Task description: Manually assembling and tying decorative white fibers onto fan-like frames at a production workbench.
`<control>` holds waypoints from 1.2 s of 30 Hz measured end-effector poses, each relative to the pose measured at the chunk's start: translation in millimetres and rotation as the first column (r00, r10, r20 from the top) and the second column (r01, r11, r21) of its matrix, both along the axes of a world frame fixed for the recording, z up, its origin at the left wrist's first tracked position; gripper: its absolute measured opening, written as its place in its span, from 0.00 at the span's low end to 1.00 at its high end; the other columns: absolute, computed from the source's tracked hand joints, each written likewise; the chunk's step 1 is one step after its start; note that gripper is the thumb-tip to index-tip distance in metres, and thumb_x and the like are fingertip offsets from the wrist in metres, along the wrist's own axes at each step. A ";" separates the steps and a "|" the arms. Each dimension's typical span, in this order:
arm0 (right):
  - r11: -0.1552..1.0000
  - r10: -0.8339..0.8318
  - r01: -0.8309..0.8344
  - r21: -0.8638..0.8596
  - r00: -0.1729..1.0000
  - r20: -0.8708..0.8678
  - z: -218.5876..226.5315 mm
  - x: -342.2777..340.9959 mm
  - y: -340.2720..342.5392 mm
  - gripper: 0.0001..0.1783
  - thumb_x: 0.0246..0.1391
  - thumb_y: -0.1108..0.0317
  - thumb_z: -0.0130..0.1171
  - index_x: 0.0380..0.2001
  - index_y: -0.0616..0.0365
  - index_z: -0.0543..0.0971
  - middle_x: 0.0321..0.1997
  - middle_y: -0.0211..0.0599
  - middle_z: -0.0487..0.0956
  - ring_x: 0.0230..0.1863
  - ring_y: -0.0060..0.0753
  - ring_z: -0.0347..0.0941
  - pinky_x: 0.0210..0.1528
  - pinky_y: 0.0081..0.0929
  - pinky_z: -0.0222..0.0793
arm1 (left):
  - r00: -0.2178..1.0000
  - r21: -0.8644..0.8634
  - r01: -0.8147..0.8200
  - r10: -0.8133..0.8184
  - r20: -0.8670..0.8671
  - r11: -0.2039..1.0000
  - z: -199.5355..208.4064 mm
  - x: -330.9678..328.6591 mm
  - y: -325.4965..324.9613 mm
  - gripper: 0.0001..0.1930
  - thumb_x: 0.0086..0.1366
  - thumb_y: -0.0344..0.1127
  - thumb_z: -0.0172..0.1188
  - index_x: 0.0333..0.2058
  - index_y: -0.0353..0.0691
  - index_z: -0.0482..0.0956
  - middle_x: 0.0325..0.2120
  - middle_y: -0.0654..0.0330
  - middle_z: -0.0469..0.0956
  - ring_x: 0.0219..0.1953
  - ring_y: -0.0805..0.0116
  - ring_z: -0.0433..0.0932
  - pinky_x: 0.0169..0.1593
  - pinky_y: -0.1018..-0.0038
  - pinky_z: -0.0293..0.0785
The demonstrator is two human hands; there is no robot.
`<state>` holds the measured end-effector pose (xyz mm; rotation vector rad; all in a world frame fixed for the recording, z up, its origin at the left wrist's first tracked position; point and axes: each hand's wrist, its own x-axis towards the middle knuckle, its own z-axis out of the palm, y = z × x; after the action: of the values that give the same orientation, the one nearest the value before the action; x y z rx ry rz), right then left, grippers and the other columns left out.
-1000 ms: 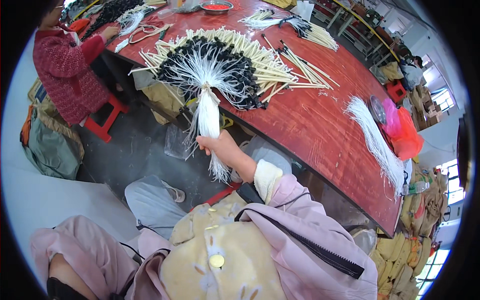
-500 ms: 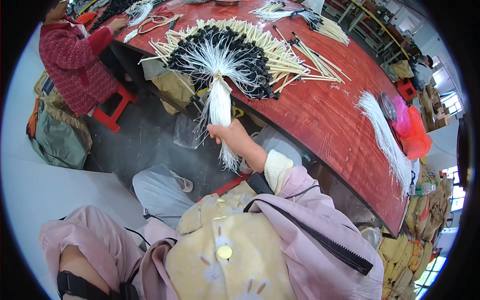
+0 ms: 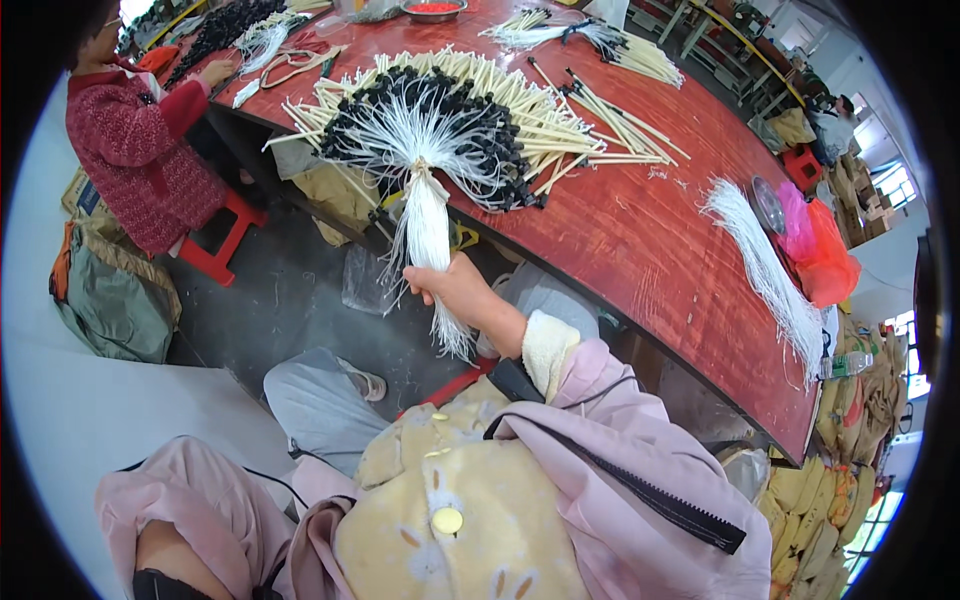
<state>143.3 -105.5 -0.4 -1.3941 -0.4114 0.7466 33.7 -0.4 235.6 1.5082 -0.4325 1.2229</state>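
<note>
My right hand is closed around the lower part of a thick bundle of white strings, which hangs past the near table edge. The bundle is tied at its neck, and its loose ends dangle below my fist. Above the tie the strings fan out to many black end pieces on cream-coloured thin sticks, spread in a half circle on the red table. My left forearm, with a black strap, shows at the lower left; the left hand is out of view.
Several loose sticks lie right of the fan, with another tied bundle behind. White strings, a metal dish and a red plastic bag are at the right. A person works at the far left beside a red stool.
The whole view has shifted slightly. My right hand keeps its grip on the strings, and my left forearm sits a little lower in view. The co-worker's hand has moved slightly.
</note>
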 end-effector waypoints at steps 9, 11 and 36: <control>1.000 -0.008 0.008 -0.013 1.000 -0.002 3.3 -1.7 1.9 0.10 0.49 0.66 0.59 0.20 0.60 0.76 0.18 0.27 0.74 0.17 0.17 0.66 0.21 0.18 0.62 | 0.996 -0.011 -0.059 0.060 0.064 0.998 1.0 8.5 3.8 0.15 0.62 0.37 0.44 0.37 0.30 0.72 0.34 0.53 0.75 0.36 0.66 0.74 0.41 0.75 0.69; 1.000 -0.011 0.011 -0.010 1.000 -0.005 5.3 -1.3 0.1 0.10 0.49 0.66 0.59 0.20 0.60 0.76 0.18 0.27 0.74 0.17 0.17 0.66 0.21 0.19 0.62 | 0.996 -0.024 -0.068 0.070 0.054 0.997 -1.3 7.2 3.1 0.14 0.62 0.36 0.44 0.37 0.30 0.73 0.34 0.54 0.75 0.36 0.66 0.74 0.41 0.76 0.69; 0.989 0.043 -0.005 0.148 0.965 -0.257 -10.2 4.6 -14.9 0.11 0.53 0.64 0.59 0.31 0.62 0.77 0.25 0.30 0.77 0.24 0.20 0.71 0.29 0.18 0.65 | 0.922 0.068 -0.374 0.378 -0.081 0.925 -11.3 -53.4 18.1 0.14 0.66 0.29 0.41 0.31 0.30 0.77 0.29 0.57 0.77 0.32 0.71 0.75 0.37 0.79 0.71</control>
<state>147.9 -120.4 -10.6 -1.1372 -0.2716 0.8890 -19.8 17.7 224.3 1.7381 -0.1116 1.4380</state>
